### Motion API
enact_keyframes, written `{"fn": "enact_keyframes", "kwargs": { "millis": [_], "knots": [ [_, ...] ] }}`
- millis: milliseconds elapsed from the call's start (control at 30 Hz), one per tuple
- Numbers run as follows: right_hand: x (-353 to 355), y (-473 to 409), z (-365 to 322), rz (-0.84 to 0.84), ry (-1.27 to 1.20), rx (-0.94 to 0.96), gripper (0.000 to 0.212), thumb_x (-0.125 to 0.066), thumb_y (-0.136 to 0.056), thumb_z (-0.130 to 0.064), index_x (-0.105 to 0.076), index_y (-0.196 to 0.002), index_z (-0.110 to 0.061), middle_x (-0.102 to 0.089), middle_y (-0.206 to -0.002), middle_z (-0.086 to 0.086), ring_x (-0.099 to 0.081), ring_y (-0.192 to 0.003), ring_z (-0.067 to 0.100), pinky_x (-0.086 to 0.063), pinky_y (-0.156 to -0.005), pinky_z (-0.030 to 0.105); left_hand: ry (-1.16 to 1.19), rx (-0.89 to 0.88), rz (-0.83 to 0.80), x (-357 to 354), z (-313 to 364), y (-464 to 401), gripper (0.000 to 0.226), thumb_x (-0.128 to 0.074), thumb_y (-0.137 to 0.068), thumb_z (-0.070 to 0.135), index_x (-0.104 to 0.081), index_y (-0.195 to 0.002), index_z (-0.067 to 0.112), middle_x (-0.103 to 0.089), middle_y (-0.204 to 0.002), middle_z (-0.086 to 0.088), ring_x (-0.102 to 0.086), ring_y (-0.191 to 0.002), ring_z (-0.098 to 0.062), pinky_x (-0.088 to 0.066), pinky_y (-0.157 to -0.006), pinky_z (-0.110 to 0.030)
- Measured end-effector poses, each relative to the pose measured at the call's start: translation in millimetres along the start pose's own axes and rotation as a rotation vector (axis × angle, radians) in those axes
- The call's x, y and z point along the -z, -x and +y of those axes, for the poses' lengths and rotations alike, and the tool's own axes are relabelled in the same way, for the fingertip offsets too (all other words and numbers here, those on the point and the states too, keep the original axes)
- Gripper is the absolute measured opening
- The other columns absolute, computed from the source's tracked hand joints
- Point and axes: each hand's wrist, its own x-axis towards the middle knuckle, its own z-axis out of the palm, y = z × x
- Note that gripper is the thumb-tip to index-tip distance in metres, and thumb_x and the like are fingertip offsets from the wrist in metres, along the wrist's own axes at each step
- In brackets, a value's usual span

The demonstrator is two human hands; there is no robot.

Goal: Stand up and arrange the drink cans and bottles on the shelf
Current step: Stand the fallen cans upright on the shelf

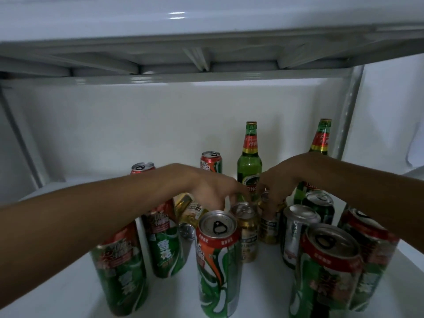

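Both bare arms are reaching in from the lower edges of the frame and meeting near its middle. The left hand (213,189) is curling its fingers down over the rim of a small gold can (246,228) standing upright just behind the front row; whether the fingers are actually gripping it or only touching the top is not clear. The right hand (278,180) is coming in from the right, its fingers bent downward around a second gold can (269,228) just beside the first — it appears to be closing on that can's upper part, though the hold is partly hidden.

Left of these, under the left wrist, a gold can (190,213) is lying on its side, its end facing the camera. A tall green-and-red can (219,260) is standing upright in the lower centre, with two more (119,267) (166,244) at lower left and two (325,271) (371,253) at lower right. A silver can (296,232) and a dark green can (321,205) are standing right of centre.

Further back, two green glass bottles (249,161) (321,138) are standing upright near the rear wall, alongside two more red-topped cans (211,162) (142,168). Everything is resting on the white shelf (68,294), beneath the underside of the shelf above (160,65).
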Motion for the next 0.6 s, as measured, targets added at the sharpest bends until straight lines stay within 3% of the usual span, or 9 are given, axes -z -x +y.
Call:
{"fn": "enact_keyframes", "kwargs": {
  "millis": [67,200,267,367,433,500,600],
  "knots": [
    [5.7,5.4,0.0,-0.039,0.008,-0.003,0.067,-0.077,-0.076,-0.062,-0.063,-0.125,-0.020,-0.064,-0.105,-0.004,-0.065,-0.102,0.019,-0.054,-0.078,0.031,0.004,0.026,0.012,10.6,-3.7,10.0,0.076,-0.079,-0.087,0.018,-0.040,-0.152,0.027,-0.059,-0.126,0.003,-0.067,-0.104,-0.017,-0.059,-0.080,-0.027],
    [23.9,18.2,-3.9,-0.020,-0.013,-0.007,0.056,-0.064,-0.087,-0.063,-0.062,-0.129,-0.026,-0.066,-0.118,-0.002,-0.066,-0.107,0.018,-0.055,-0.090,0.034,0.024,0.080,0.215,39.6,-24.4,39.8,0.055,-0.076,-0.090,0.027,-0.052,-0.139,0.028,-0.066,-0.120,0.004,-0.063,-0.081,0.010,-0.048,-0.071,-0.008],
    [37.2,21.9,-7.7,0.018,-0.030,0.014,0.045,-0.058,-0.095,-0.054,-0.061,-0.130,-0.025,-0.066,-0.121,-0.001,-0.066,-0.108,0.018,-0.055,-0.092,0.034,-0.020,0.135,0.211,40.8,-40.1,50.1,0.045,-0.074,-0.092,0.026,-0.058,-0.134,0.028,-0.070,-0.118,0.007,-0.059,-0.076,0.015,-0.046,-0.068,-0.008],
    [54.4,29.0,-25.5,0.113,-0.070,0.098,0.034,-0.058,-0.098,-0.045,-0.064,-0.123,-0.023,-0.070,-0.116,0.001,-0.068,-0.106,0.019,-0.055,-0.088,0.032,-0.102,0.164,0.147,35.4,-59.8,57.3,0.036,-0.071,-0.094,0.021,-0.064,-0.130,0.027,-0.070,-0.117,0.006,-0.058,-0.082,0.010,-0.040,-0.063,-0.008],
    [61.1,29.1,-44.4,0.199,-0.071,0.200,0.032,-0.061,-0.097,-0.043,-0.067,-0.120,-0.023,-0.072,-0.106,-0.003,-0.069,-0.098,0.014,-0.055,-0.079,0.023,-0.218,0.106,0.159,29.8,-71.0,55.3,0.031,-0.071,-0.093,0.014,-0.069,-0.123,0.023,-0.069,-0.114,0.005,-0.064,-0.093,-0.004,-0.040,-0.061,-0.006],
    [63.6,22.0,-65.8,0.219,-0.063,0.268,0.030,-0.064,-0.096,-0.039,-0.069,-0.121,-0.022,-0.069,-0.100,-0.008,-0.065,-0.088,0.006,-0.050,-0.070,0.014,-0.355,0.037,0.167,27.5,-80.3,53.6,0.032,-0.073,-0.091,0.015,-0.070,-0.121,0.024,-0.068,-0.116,0.004,-0.064,-0.106,-0.014,-0.045,-0.073,-0.017],
    [65.2,8.8,-96.2,0.217,0.043,0.282,0.035,-0.070,-0.093,-0.036,-0.067,-0.125,-0.023,-0.068,-0.108,-0.007,-0.060,-0.089,0.005,-0.049,-0.074,0.016,-0.490,0.000,0.100,21.0,-99.4,46.3,0.034,-0.072,-0.092,0.020,-0.067,-0.125,0.030,-0.063,-0.130,0.005,-0.060,-0.117,-0.017,-0.052,-0.092,-0.035]
  ]
}}
